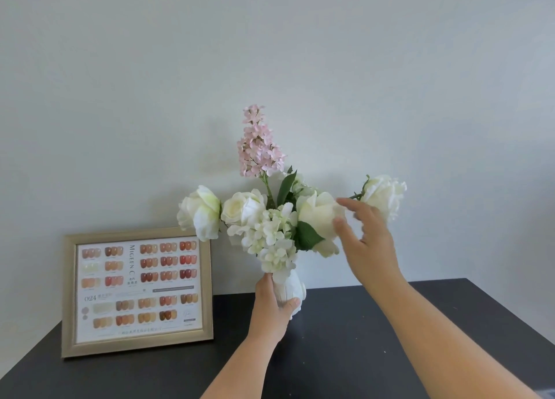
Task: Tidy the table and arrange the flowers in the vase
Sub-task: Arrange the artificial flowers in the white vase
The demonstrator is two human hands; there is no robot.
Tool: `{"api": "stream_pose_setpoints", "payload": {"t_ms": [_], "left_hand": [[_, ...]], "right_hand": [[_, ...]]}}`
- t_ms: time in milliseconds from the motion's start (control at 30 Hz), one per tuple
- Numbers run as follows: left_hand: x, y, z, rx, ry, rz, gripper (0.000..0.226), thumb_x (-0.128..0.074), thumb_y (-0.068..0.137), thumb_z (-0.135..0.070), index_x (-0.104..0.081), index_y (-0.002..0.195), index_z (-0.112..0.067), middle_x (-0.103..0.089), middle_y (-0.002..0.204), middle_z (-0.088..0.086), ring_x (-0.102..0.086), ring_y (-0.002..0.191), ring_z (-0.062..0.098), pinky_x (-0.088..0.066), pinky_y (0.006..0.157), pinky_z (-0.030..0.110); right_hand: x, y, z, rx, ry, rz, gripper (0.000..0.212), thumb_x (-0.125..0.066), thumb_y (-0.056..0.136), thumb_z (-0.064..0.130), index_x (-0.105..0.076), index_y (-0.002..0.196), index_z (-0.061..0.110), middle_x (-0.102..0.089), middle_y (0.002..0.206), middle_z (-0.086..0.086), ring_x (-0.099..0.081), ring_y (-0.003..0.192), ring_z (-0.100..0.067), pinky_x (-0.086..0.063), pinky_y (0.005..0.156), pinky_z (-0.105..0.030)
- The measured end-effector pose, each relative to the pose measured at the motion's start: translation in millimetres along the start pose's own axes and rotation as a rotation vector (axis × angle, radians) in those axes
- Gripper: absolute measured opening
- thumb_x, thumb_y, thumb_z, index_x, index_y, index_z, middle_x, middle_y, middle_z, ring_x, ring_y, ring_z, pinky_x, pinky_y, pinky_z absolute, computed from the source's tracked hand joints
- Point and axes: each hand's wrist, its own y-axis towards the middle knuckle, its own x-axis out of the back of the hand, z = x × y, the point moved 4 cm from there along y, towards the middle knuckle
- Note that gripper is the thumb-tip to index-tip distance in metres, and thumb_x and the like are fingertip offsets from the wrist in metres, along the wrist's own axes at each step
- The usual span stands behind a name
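Fig: vase (289, 290) on dark table (375, 323), near back edge, by frame (136, 292) | L hand (271, 304) wrapped round vase body | R hand (365, 239) fingers spread, touching rose (318, 215), no grip | blooms prob. light, soft; hold by stems, vase top-heavy w/ tall pink sprig (258, 143).

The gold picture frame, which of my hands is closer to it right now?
Left. Your left hand grips the white vase just right of the picture frame; your right hand is up among the white roses, farther right.
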Motion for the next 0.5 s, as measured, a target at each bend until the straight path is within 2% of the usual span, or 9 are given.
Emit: {"api": "stream_pose_setpoints", "payload": {"t_ms": [67, 133, 200, 267, 400, 500], "left_hand": [[0, 2, 1, 0.007, 0.011, 0.004, 0.078, -0.078, 0.080, -0.025, -0.031, 0.142, -0.031, -0.042, 0.140, -0.007, -0.043, 0.132, 0.015, -0.039, 0.106, 0.031], [-1, 4, 2, 0.011, 0.025, 0.012, 0.079, -0.077, 0.082, -0.025, -0.029, 0.144, -0.029, -0.040, 0.142, -0.006, -0.041, 0.133, 0.015, -0.036, 0.104, 0.028], [0, 5, 2, 0.008, 0.031, 0.012, 0.079, -0.077, 0.083, -0.025, -0.029, 0.145, -0.028, -0.039, 0.143, -0.006, -0.040, 0.134, 0.016, -0.033, 0.101, 0.025], [-1, 6, 3, 0.002, 0.031, 0.012, 0.079, -0.077, 0.083, -0.025, -0.028, 0.146, -0.028, -0.039, 0.144, -0.005, -0.040, 0.135, 0.016, -0.032, 0.101, 0.024], [2, -2, -7, -0.011, 0.048, 0.010, 0.078, -0.076, 0.084, -0.023, -0.028, 0.146, -0.025, -0.038, 0.144, 0.000, -0.041, 0.135, 0.021, -0.036, 0.104, 0.027], [19, -18, -26, -0.072, 0.015, -0.149, 0.080, -0.077, 0.083, -0.033, -0.030, 0.148, -0.025, -0.037, 0.143, 0.001, -0.041, 0.134, 0.019, -0.039, 0.108, 0.036]], "right_hand": [[18, -4, -9, 0.022, 0.015, -0.190, 0.032, -0.053, 0.083, 0.028, -0.054, 0.107, 0.049, -0.046, 0.112, 0.034, -0.044, 0.110, -0.006, -0.037, 0.080, -0.016], [35, -4, -21, -0.020, 0.053, -0.353, 0.040, -0.054, 0.080, 0.019, -0.048, 0.108, 0.047, -0.039, 0.110, 0.040, -0.040, 0.114, -0.013, -0.038, 0.082, -0.027], [48, 4, -32, -0.101, 0.114, -0.450, 0.045, -0.056, 0.078, 0.021, -0.040, 0.112, 0.047, -0.038, 0.117, 0.028, -0.036, 0.119, -0.013, -0.039, 0.081, -0.028], [53, 17, -41, -0.206, 0.173, -0.414, 0.049, -0.060, 0.079, 0.028, -0.037, 0.117, 0.046, -0.036, 0.128, 0.016, -0.033, 0.126, -0.015, -0.038, 0.085, -0.031], [43, 35, -50, -0.405, 0.364, -0.133, 0.064, -0.069, 0.079, 0.045, -0.030, 0.130, 0.051, -0.030, 0.147, 0.002, -0.040, 0.127, -0.021, -0.038, 0.096, -0.041], [38, 41, -49, -0.454, 0.386, -0.063, 0.075, -0.075, 0.074, 0.048, -0.026, 0.130, 0.057, -0.035, 0.145, 0.002, -0.048, 0.122, -0.024, -0.044, 0.097, -0.052]]}}
